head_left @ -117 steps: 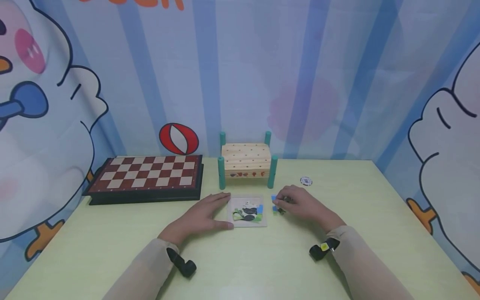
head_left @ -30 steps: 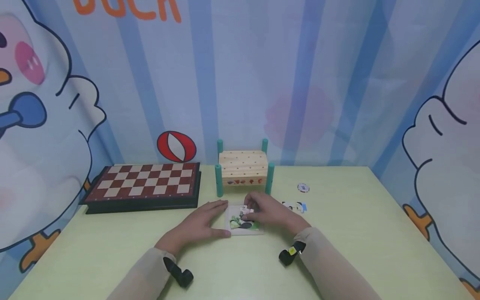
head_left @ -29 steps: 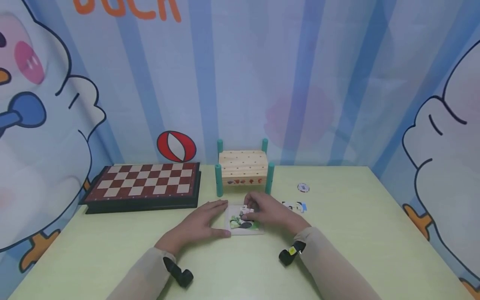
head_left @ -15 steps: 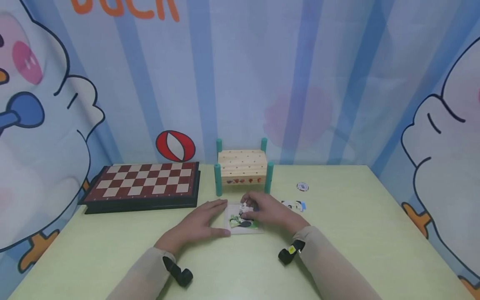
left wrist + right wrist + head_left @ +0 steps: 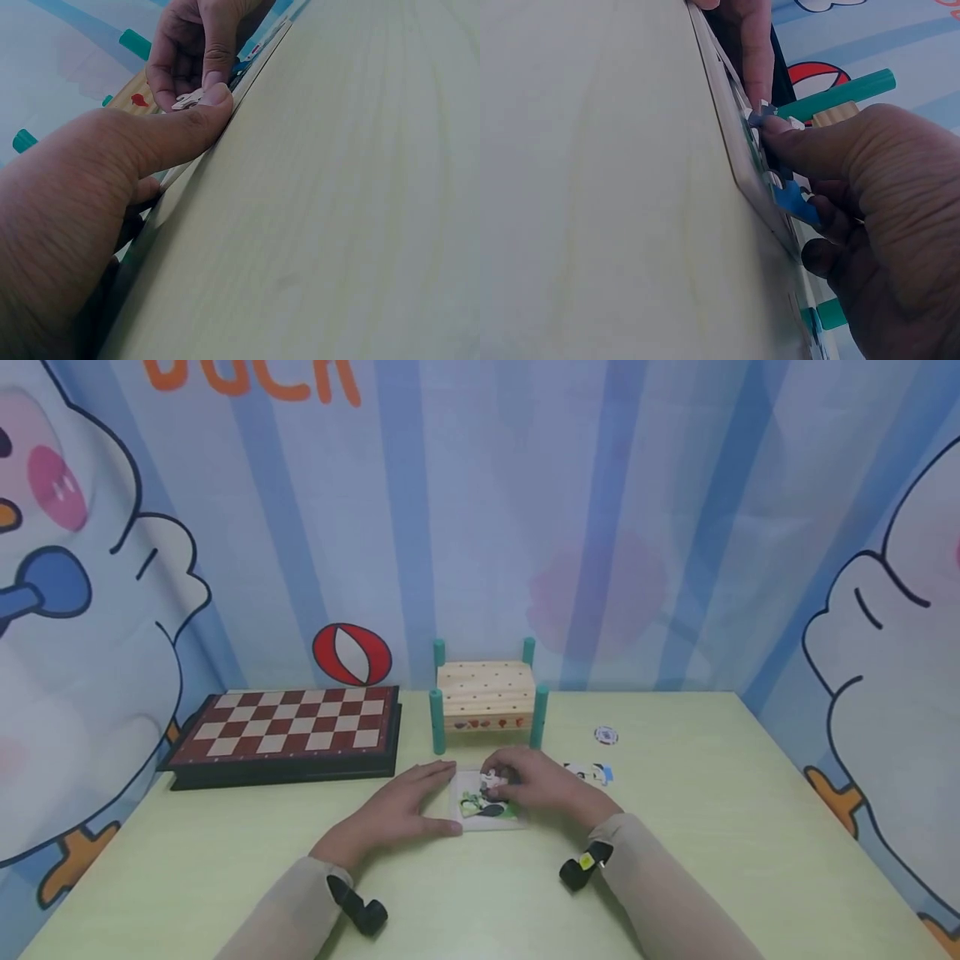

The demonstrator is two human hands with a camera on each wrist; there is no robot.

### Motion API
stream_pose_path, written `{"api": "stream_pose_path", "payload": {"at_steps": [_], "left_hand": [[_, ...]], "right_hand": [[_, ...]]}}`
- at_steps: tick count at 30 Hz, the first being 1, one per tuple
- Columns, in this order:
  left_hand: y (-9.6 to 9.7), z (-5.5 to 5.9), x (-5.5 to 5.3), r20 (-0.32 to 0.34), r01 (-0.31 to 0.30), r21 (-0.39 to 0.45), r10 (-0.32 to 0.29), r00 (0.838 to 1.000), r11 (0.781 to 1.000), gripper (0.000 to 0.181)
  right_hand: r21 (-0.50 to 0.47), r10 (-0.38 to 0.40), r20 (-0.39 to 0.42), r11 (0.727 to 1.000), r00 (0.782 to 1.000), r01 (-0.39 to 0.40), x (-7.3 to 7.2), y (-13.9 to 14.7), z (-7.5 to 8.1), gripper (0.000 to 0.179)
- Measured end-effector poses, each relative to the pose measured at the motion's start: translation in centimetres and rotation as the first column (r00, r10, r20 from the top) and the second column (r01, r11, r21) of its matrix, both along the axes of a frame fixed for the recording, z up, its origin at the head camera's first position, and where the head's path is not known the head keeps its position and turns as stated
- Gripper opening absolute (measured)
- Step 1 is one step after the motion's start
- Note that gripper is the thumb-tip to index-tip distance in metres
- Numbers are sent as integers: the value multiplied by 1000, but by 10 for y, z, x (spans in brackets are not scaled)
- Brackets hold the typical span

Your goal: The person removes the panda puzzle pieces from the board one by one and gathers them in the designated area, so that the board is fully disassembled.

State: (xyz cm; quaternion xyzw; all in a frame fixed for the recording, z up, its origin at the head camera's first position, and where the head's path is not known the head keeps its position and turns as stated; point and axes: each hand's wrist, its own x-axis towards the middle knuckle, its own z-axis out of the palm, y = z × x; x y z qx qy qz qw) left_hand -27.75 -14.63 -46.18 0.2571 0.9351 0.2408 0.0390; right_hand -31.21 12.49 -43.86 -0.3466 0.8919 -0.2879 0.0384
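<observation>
A small square jigsaw board (image 5: 491, 825) with a pale frame lies on the table, partly filled with green, black and white pieces. My left hand (image 5: 393, 810) rests along its left side, fingers and thumb stretched out to the frame. Over the upper right part of the board, my right hand (image 5: 536, 783) pinches a jigsaw piece (image 5: 492, 781) between thumb and fingers. In the right wrist view this piece (image 5: 799, 202) shows a blue part beside the fingertips, tilted up from the board. The board's right side is hidden under that hand.
Loose jigsaw pieces (image 5: 592, 773) with a panda face lie right of the board, and a round chip (image 5: 607, 736) is behind them. A wooden peg stand (image 5: 487, 689) with green legs stands behind the board. A chessboard box (image 5: 288, 727) is at the back left.
Since the oldest frame, my right hand has moved left from the loose pieces to the board and now holds a piece there. Its fingers shift only slightly over the last second. My left hand stays put.
</observation>
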Motion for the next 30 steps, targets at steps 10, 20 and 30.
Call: {"api": "stream_pose_path", "payload": {"at_steps": [10,20,30], "left_hand": [[1,5,0,5,-7,-6,7,1000,1000,94],[0,-5,4,20,-17,-3,17,1000,1000,95],[-1,-3,0,1,-15,-13,15,1000,1000,97]], "right_hand": [[-13,33,24,999,999,-32,-1,2,6,29],[-13,78,-27,997,997,-78,0,3,-4,25],[-31,50,-32,998,998,-51,-4,4,-3,23]]}}
